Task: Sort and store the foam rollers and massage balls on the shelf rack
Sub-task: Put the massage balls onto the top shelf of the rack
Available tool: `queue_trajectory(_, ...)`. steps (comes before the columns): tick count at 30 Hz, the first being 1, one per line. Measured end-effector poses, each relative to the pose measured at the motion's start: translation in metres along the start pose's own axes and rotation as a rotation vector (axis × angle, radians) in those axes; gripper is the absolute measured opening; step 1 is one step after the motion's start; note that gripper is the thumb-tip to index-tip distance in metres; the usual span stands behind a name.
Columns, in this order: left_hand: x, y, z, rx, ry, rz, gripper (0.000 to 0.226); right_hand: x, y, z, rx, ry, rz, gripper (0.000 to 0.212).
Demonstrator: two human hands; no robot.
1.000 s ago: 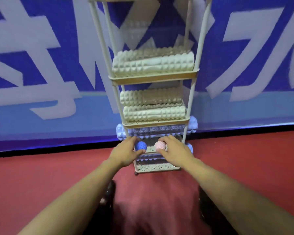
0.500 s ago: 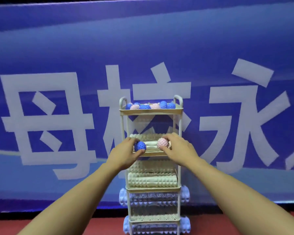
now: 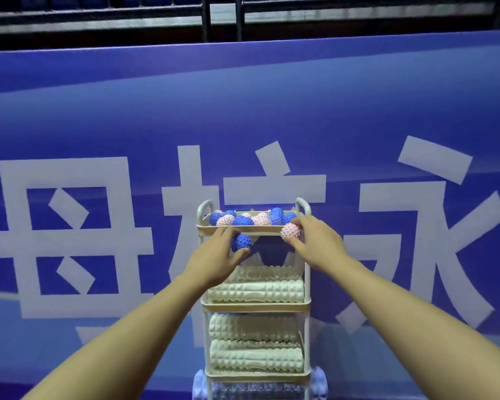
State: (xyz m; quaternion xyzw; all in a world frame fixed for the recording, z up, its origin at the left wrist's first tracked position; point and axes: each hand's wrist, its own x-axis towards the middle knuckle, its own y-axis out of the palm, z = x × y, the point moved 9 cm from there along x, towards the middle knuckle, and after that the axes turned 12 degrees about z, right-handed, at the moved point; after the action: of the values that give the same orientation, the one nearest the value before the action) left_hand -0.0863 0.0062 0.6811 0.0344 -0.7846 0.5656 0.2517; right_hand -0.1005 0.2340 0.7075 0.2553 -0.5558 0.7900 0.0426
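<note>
A white tiered shelf rack (image 3: 307,287) stands against a blue banner. Its top tray (image 3: 243,229) holds several blue and pink spiky massage balls (image 3: 244,219). My left hand (image 3: 214,259) grips a blue spiky ball (image 3: 241,242) just below the top tray's front rim. My right hand (image 3: 315,243) pinches a pink spiky ball (image 3: 291,231) at the tray's right front corner. White foam rollers (image 3: 256,291) lie on the second tier, more white rollers (image 3: 256,359) on the third, and a pale blue roller (image 3: 319,381) shows on a lower tier.
The blue banner with large white characters (image 3: 70,226) fills the background directly behind the rack. A dark railing (image 3: 223,15) runs along the top. The rack's upright handles (image 3: 204,207) rise at both sides of the top tray.
Both hands have risen with their balls from the bottom tier past the second tier to the top tray's front rim. The view has tilted upward.
</note>
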Motion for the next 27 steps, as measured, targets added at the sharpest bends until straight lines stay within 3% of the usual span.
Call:
queue_trajectory(8, 0.061, -0.003, 0.014, -0.004, 0.016, -0.081, 0.048, 0.081, 0.007, -0.006, -0.06, 0.038, -0.069, 0.04)
queue_trajectory(15, 0.094, 0.0, 0.029, -0.112, 0.02, -0.111, 0.048, 0.12, 0.032, -0.015, -0.074, 0.071, -0.027, 0.039)
queue_trajectory(17, 0.101, -0.001, 0.028, -0.162, 0.046, -0.126, 0.046, 0.131, 0.031, -0.004, 0.064, -0.001, -0.03, 0.037)
queue_trajectory(21, 0.12, -0.012, 0.019, -0.279, 0.126, -0.181, 0.043, 0.147, 0.04, 0.03, 0.648, -0.109, 0.221, 0.041)
queue_trajectory(23, 0.131, -0.015, 0.013, -0.3, 0.162, -0.2, 0.043, 0.155, 0.041, 0.041, 0.704, -0.144, 0.263, 0.038)
queue_trajectory(27, 0.159, 0.0, 0.034, -0.191, 0.038, -0.08, 0.067, 0.18, 0.04, 0.025, 0.605, -0.081, 0.127, 0.044)
